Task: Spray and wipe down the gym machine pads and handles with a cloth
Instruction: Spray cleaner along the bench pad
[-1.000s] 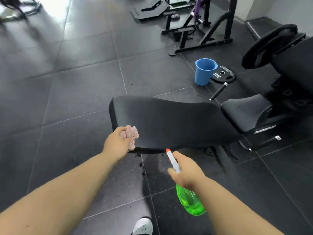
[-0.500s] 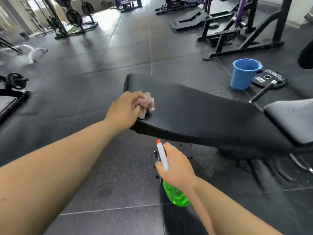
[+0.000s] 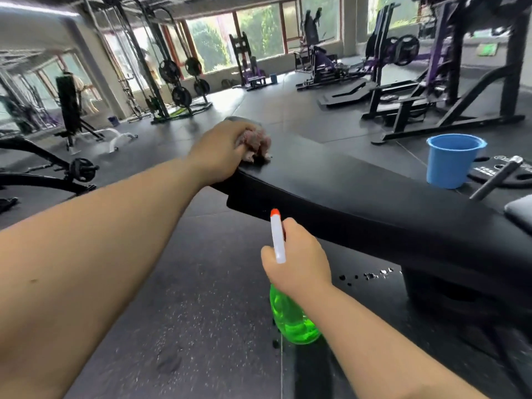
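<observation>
Two hands share the job. Nearest the camera, the right hand (image 3: 296, 254) wraps its fingers round the neck of a green spray bottle (image 3: 290, 318). It is held low beside the near edge of the pad, its white, orange-tipped nozzle pointing up and away. Whether a finger sits on the trigger cannot be told.

Further out, the left hand (image 3: 221, 151) clutches a bunched pink cloth (image 3: 256, 144) and presses it on top of the long black bench pad (image 3: 359, 191), close to its far left end. Judging by that, wiping of this pad is under way at its end section, though no wet sheen or streak shows how much has been covered. The smaller seat pad (image 3: 521, 210) at the right edge and any handles probably remain to be done.

The pad's cover looks smooth and matte, so the cloth should slide easily. Beneath it lies a dark speckled rubber floor (image 3: 201, 283) with some loose crumbs (image 3: 371, 275). Beyond the bench, a blue bucket (image 3: 452, 159) stands beside a weight plate (image 3: 483, 171), then black and purple racks (image 3: 443, 105) and broad windows (image 3: 259, 30).
</observation>
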Demonstrator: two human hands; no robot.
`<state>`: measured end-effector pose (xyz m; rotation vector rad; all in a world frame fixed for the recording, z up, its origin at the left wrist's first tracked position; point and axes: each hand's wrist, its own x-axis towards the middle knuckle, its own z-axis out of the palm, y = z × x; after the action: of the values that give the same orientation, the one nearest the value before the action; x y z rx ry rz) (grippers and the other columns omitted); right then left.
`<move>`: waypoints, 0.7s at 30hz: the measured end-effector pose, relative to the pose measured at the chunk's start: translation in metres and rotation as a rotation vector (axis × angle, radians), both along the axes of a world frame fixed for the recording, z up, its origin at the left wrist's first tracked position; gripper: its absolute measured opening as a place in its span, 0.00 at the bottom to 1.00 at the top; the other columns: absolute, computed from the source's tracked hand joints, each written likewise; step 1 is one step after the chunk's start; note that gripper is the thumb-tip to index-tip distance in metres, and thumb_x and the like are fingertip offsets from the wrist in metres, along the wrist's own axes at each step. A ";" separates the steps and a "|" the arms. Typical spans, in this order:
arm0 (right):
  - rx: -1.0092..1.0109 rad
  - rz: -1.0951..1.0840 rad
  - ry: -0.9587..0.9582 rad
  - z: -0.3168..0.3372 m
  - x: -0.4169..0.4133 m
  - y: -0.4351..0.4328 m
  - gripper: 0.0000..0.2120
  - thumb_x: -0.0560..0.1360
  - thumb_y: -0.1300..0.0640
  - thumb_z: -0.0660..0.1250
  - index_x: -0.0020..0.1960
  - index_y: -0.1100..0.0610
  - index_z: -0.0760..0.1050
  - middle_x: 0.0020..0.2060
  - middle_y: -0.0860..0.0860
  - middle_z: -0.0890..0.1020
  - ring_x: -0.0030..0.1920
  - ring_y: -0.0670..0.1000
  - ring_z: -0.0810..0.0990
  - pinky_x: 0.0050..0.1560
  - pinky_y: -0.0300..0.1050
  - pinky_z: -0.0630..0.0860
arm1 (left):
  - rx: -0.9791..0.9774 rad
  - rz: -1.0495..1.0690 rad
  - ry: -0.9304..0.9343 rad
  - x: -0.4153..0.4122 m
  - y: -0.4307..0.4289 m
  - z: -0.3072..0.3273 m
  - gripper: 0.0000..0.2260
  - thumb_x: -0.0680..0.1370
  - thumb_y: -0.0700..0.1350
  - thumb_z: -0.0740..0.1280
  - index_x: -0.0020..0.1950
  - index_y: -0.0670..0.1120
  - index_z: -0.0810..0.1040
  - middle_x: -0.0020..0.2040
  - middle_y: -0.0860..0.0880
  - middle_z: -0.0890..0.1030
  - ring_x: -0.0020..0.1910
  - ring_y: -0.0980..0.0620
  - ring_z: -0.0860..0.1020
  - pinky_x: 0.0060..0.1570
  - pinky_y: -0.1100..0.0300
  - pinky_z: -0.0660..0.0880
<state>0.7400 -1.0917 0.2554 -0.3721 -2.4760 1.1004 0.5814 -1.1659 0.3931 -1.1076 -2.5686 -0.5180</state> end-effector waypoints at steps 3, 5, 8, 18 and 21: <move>-0.065 -0.065 0.006 -0.007 0.008 0.014 0.14 0.74 0.55 0.63 0.38 0.51 0.57 0.35 0.48 0.70 0.32 0.49 0.67 0.30 0.46 0.60 | -0.110 0.000 -0.020 -0.006 0.006 0.006 0.17 0.82 0.40 0.61 0.71 0.50 0.72 0.69 0.48 0.73 0.66 0.46 0.71 0.57 0.60 0.64; -0.081 -0.091 -0.025 -0.012 0.020 0.023 0.12 0.74 0.55 0.63 0.39 0.52 0.59 0.35 0.48 0.71 0.34 0.50 0.68 0.31 0.46 0.62 | -0.181 0.040 -0.043 -0.005 0.009 0.009 0.18 0.82 0.41 0.61 0.72 0.50 0.70 0.71 0.44 0.71 0.67 0.42 0.71 0.61 0.56 0.65; -0.105 -0.136 -0.056 -0.024 0.040 0.037 0.09 0.74 0.54 0.63 0.41 0.54 0.63 0.37 0.49 0.73 0.37 0.53 0.71 0.35 0.46 0.65 | -0.279 0.092 -0.026 0.004 0.016 0.011 0.17 0.82 0.41 0.60 0.71 0.49 0.70 0.71 0.42 0.71 0.66 0.42 0.71 0.57 0.56 0.65; -0.211 -0.277 -0.072 -0.061 0.097 0.100 0.07 0.74 0.55 0.62 0.41 0.55 0.65 0.36 0.50 0.75 0.37 0.54 0.72 0.35 0.47 0.67 | -0.383 -0.177 -0.079 0.088 0.138 -0.079 0.10 0.82 0.45 0.60 0.62 0.52 0.75 0.60 0.49 0.78 0.59 0.45 0.75 0.55 0.54 0.70; -0.222 -0.321 -0.069 -0.070 0.117 0.127 0.09 0.74 0.55 0.62 0.39 0.54 0.63 0.36 0.50 0.74 0.35 0.52 0.70 0.33 0.46 0.65 | -0.419 -0.167 -0.086 0.097 0.162 -0.093 0.11 0.82 0.45 0.61 0.64 0.52 0.74 0.62 0.48 0.78 0.60 0.44 0.75 0.57 0.53 0.70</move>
<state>0.8567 -0.9645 0.1856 -0.8530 -2.2496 1.2402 0.6785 -1.0038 0.3003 -1.4725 -2.7488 -0.0583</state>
